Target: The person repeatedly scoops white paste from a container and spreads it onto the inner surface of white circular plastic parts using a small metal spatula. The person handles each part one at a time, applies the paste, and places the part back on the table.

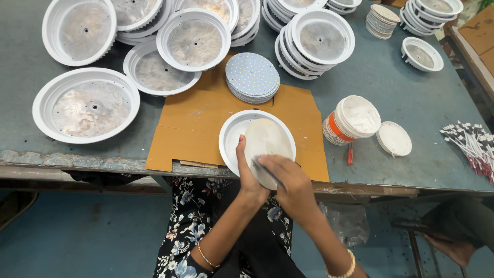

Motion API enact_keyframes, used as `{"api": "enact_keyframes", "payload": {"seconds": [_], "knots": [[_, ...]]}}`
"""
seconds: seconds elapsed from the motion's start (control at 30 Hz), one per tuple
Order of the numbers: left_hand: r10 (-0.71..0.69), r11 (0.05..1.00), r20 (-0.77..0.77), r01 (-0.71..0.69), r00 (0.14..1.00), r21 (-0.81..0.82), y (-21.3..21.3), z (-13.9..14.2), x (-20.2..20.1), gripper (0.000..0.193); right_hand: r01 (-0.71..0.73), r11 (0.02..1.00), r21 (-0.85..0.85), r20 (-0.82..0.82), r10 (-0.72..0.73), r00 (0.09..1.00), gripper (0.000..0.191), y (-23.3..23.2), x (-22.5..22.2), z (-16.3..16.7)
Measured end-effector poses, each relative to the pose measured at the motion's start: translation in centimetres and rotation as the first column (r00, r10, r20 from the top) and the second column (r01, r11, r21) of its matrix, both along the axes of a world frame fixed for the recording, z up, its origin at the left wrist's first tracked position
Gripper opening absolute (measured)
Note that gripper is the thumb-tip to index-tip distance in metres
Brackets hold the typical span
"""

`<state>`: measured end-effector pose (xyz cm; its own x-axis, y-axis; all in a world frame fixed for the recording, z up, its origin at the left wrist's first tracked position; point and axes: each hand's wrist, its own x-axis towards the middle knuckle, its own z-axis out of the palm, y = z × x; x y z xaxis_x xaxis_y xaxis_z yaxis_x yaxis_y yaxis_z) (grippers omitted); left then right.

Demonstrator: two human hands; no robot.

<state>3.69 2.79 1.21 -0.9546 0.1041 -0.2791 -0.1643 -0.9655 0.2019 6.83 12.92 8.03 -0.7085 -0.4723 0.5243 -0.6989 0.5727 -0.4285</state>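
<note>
The left hand (248, 172) grips the near edge of a round pale disc (266, 146), which is tilted over a white round housing (230, 135) on the cardboard sheet (190, 123). The right hand (288, 180) is closed around a thin dark tool (267, 172) whose tip touches the disc. To the right stand an open tub of white paste (355, 119) and its lid (394, 138). Behind lies a stack of dotted round boards (252, 77), and farther away many white housings (86, 105) cover the table (391, 77).
</note>
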Motion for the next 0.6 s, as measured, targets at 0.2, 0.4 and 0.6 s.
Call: {"api": "enact_keyframes", "payload": {"seconds": [0.2,0.4,0.6], "knots": [[0.000,0.992,-0.068,0.009,0.998,0.122,-1.2,-0.1,-0.7,0.077,-0.043,0.999,0.012,0.042,0.042,0.998,0.046,1.9,2.4,-0.8],[0.003,1.000,-0.094,-0.001,0.996,0.020,-0.5,0.4,-0.8,0.076,0.056,0.998,-0.024,0.163,-0.051,0.985,0.043,4.0,-1.1,0.9],[-0.006,1.000,-0.126,0.003,0.992,-0.027,0.6,0.8,-0.1,0.079,0.118,0.990,-0.072,0.138,-0.107,0.985,0.040,1.8,-5.1,0.6]]}}
